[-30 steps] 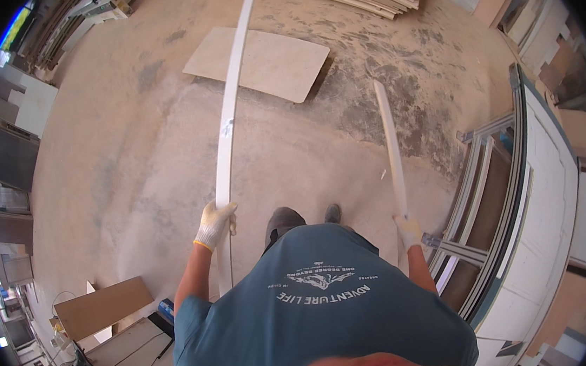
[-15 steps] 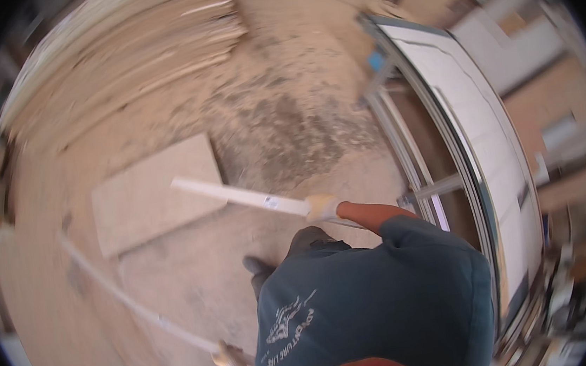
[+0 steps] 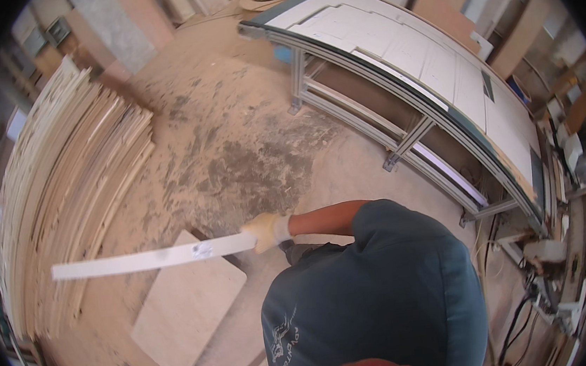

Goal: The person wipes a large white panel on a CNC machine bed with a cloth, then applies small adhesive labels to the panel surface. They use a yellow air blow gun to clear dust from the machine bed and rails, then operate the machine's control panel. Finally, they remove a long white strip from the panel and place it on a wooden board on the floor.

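My right hand (image 3: 266,231), in a pale work glove, is closed round one end of a long, flat white strip (image 3: 138,261). From the hand the strip reaches out to the left, over the floor and in front of a stack of boards. A small printed label sits on it not far from my fingers. Below the strip, a pale rectangular board (image 3: 189,313) lies on the floor, partly covered by it. My left hand is out of the picture, hidden beyond my body and the lower edge.
On the left stands a tall stack of wooden sheets (image 3: 62,198). A long metal-framed workbench (image 3: 392,36) with a white top runs along the right. Cables and tools (image 3: 536,286) clutter the lower right. Dark scuffs and sawdust (image 3: 250,176) mark the floor.
My view and body have turned to the right. The right hand's strip now lies nearly level across the picture. My left hand and its long strip have left the view.
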`<act>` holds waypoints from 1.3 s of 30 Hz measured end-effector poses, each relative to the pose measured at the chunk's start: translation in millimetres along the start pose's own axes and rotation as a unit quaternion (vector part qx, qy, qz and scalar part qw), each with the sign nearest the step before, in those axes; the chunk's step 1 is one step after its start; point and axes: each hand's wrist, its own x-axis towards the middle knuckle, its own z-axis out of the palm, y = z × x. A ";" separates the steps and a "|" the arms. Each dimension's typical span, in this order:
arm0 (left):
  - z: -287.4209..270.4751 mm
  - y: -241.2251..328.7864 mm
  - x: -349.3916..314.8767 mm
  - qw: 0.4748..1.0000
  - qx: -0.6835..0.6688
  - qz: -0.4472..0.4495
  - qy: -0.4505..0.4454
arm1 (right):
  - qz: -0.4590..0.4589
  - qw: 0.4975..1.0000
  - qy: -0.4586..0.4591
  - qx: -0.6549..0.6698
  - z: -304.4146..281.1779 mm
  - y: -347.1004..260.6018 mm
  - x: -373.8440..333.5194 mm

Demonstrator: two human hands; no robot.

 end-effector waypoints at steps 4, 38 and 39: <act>164.1 69.1 15.2 0.992 -0.115 -0.002 -0.059 | -0.088 0.993 0.050 0.053 -43.7 -11.3 71.1; 455.5 -217.4 -174.3 0.758 -0.277 -0.569 0.155 | -0.017 0.925 -0.268 -0.270 85.3 -13.7 246.4; 453.4 -227.8 -176.8 0.752 -0.268 -0.582 0.151 | -0.003 0.913 -0.280 -0.297 90.7 -15.8 246.1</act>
